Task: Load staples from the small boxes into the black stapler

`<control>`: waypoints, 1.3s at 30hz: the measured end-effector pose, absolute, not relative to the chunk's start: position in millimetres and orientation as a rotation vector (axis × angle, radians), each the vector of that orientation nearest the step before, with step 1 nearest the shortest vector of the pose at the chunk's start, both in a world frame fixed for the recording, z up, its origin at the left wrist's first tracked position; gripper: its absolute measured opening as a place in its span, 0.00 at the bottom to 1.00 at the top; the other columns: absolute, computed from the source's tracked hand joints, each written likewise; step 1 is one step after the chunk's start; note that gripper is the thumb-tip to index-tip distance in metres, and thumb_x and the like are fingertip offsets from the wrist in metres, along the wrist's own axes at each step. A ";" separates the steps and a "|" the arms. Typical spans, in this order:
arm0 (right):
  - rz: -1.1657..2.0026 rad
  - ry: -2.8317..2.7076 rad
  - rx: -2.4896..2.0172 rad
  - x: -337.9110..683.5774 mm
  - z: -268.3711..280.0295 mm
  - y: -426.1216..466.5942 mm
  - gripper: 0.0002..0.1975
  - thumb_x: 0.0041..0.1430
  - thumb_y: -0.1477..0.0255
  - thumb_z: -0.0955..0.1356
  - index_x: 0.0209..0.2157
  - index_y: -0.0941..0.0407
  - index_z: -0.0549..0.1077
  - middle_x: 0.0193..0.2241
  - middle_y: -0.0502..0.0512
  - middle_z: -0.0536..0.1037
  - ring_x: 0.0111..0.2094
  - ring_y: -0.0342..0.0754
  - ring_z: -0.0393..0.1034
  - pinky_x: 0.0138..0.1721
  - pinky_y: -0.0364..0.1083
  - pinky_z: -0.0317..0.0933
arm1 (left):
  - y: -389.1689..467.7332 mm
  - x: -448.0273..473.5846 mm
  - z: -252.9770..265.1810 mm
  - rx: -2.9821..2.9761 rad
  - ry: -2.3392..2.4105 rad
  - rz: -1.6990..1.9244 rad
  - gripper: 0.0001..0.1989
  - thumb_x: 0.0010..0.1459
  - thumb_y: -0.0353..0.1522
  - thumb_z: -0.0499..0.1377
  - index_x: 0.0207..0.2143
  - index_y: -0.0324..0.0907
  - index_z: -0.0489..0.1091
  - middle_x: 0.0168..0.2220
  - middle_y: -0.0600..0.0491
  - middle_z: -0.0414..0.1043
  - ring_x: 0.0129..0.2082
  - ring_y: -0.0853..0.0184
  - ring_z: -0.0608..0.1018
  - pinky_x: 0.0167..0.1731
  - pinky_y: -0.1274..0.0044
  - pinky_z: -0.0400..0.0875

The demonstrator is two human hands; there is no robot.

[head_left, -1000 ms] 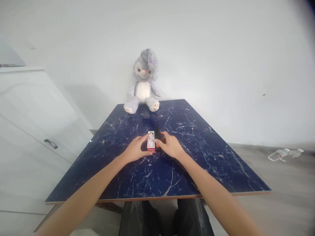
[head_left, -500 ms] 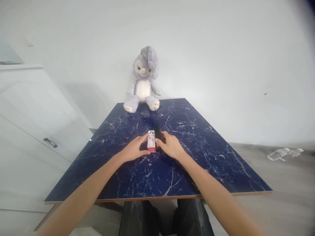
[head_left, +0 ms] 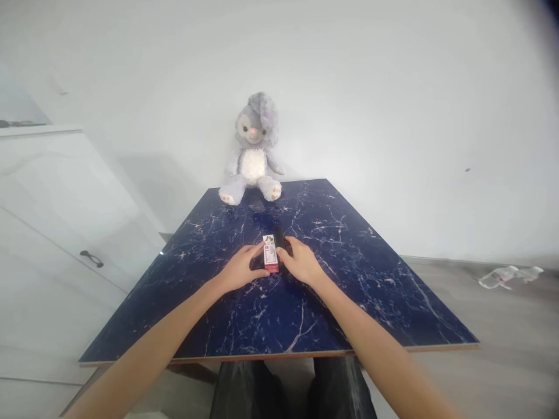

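Observation:
A small white and red box lies on the blue marbled table. My left hand grips it from the left, thumb at the near end and fingers at the far end. Close against the box's right side is a dark, block-like object with a bit of orange at its near end; its kind is not clear. Around that dark object my right hand is closed, with the thumb on the side towards the box. The fingers partly hide both things.
A grey plush rabbit sits at the table's far edge against the white wall. To the left stands a white cabinet with a dark handle. Clear plastic packaging lies on the floor at the right.
The whole view has shifted a little downward. The box has turned slightly, its far end now leaning a bit left. Both hands keep their places around the two things.

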State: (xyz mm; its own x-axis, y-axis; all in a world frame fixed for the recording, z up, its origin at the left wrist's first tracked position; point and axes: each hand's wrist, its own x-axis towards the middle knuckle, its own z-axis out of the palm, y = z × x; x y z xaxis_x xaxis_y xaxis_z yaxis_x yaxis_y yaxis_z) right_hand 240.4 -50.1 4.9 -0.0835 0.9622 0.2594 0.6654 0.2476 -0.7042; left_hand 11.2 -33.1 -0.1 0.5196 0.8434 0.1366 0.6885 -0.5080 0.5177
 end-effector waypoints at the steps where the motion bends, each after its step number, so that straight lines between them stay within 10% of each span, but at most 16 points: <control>1: 0.584 -1.805 -1.482 242.0 4.9 -48.6 0.19 0.66 0.64 0.63 0.54 0.58 0.70 0.48 0.61 0.78 0.44 0.51 0.74 0.47 0.46 0.63 | -32.0 13.8 -0.6 2.370 1.263 0.539 0.46 0.54 0.51 0.64 0.70 0.53 0.50 0.62 0.45 0.65 0.62 0.52 0.66 0.59 0.62 0.62; 15: 0.492 -1.562 -1.810 358.8 8.2 -6.3 0.20 0.64 0.68 0.60 0.54 0.57 0.72 0.51 0.61 0.77 0.52 0.53 0.72 0.53 0.48 0.62 | 29.6 167.3 2.4 2.466 1.029 0.642 0.36 0.51 0.48 0.67 0.61 0.47 0.67 0.48 0.49 0.78 0.51 0.50 0.74 0.52 0.64 0.68; 39: 0.082 -1.493 -1.909 395.9 -10.3 4.7 0.42 0.59 0.59 0.65 0.68 0.64 0.50 0.60 0.71 0.66 0.59 0.63 0.63 0.59 0.56 0.55 | 49.1 240.7 -7.0 2.492 1.069 0.729 0.34 0.56 0.43 0.64 0.63 0.44 0.63 0.58 0.44 0.71 0.59 0.49 0.68 0.58 0.60 0.63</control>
